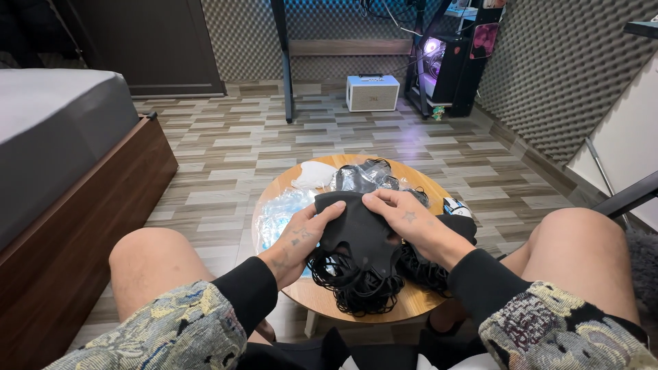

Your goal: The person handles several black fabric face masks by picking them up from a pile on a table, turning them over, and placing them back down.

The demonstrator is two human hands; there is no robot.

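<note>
we held a black fabric face mask [356, 229] over the round wooden surface [411, 305], our left hand [299, 240] pinching its nine o'clock edge, our right hand [408, 218] its two o'clock edge, above black masks with tangled loops [356, 284].

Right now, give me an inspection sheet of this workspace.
Surface: round wooden table, small, between the person's knees.
Job's things: black mask held over a heap of black masks.
Clutter: clear plastic bags, white mask, bagged masks.
Hands: left hand and right hand both grip the black mask.
Cables: hanging behind the computer tower.
Surroundings: bed, white speaker, foam wall panels, tiled floor.
</note>
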